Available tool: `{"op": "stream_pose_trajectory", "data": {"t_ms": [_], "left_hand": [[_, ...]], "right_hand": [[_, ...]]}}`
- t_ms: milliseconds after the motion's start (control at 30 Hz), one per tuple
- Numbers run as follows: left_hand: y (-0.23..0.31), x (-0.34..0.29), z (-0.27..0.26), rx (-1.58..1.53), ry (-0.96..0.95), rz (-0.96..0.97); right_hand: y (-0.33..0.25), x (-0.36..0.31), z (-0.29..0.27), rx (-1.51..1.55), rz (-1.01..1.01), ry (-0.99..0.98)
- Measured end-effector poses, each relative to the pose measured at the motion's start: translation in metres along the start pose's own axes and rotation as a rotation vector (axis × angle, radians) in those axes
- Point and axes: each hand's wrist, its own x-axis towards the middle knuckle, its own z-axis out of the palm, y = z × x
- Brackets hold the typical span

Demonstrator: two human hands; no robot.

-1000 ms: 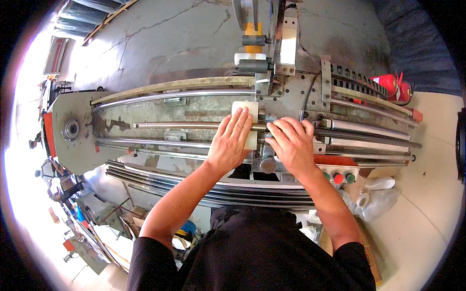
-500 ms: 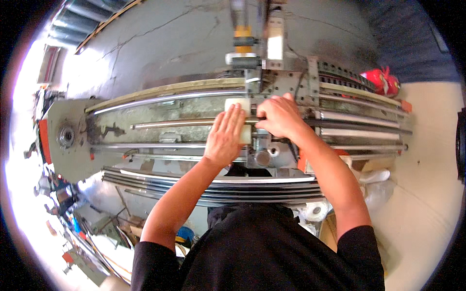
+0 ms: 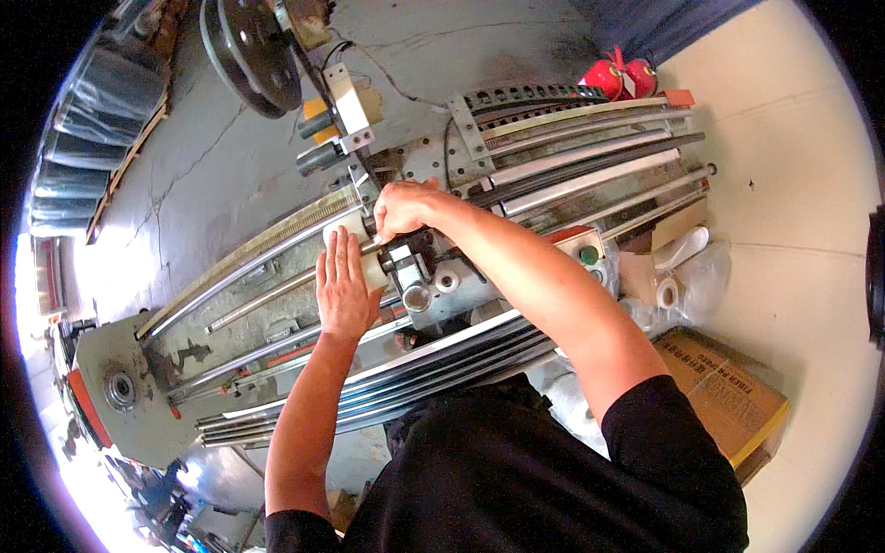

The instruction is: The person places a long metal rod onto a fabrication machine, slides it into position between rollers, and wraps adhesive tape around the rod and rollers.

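A long machine with parallel rails lies across in front of me. My left hand (image 3: 343, 288) is laid flat, fingers stretched out together, over a thin metal rod (image 3: 263, 300) and a cream-white block (image 3: 347, 224) beside the carriage. Part of that block is hidden under the fingers. My right hand (image 3: 404, 208) is closed at the carriage, just right of the left fingertips, thumb by the rod's line. What its curled fingers grip is hidden. Below it sits a metal fitting (image 3: 406, 267) with a round knob (image 3: 417, 297).
Several dark and shiny bars (image 3: 433, 378) lie between me and the machine. A large reel (image 3: 251, 55) stands beyond it at the far left. Red fire extinguishers (image 3: 619, 76) are at the far right. A cardboard box (image 3: 724, 396) rests by the right wall.
The view has turned, so the machine now slants upward to the right. Both hands keep nearly the same places at the carriage.
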Motion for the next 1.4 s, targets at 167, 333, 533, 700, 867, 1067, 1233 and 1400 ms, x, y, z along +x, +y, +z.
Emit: {"op": "stream_pose_trajectory", "data": {"t_ms": [167,333,533,700,867,1067,1233,1400], "left_hand": [[0.003,0.002,-0.006,0.034,-0.009,0.006],[0.001,0.003,0.002,0.029,0.015,0.015],[0.001,-0.005,-0.007,-0.002,0.005,-0.019],[-0.003,-0.003,-0.004,-0.017,0.000,0.006],[-0.011,-0.007,-0.001,-0.006,0.025,0.020],[-0.010,-0.008,0.006,-0.017,0.079,0.024],[-0.012,-0.014,0.009,0.026,0.096,0.032],[-0.014,-0.013,0.002,0.046,0.087,0.022]], "right_hand": [[0.008,0.010,0.005,0.050,0.072,0.034],[-0.002,-0.022,0.050,-0.103,-0.115,0.757],[0.093,-0.206,0.075,0.359,-0.237,1.397],[0.202,-0.289,0.124,-0.234,0.281,1.325],[0.201,-0.272,0.086,-0.377,0.586,0.490],[0.177,-0.254,0.109,-0.317,0.178,0.826],[0.089,-0.243,0.155,-0.004,-0.090,0.774],[0.051,-0.235,0.178,0.062,-0.265,0.604]]}}
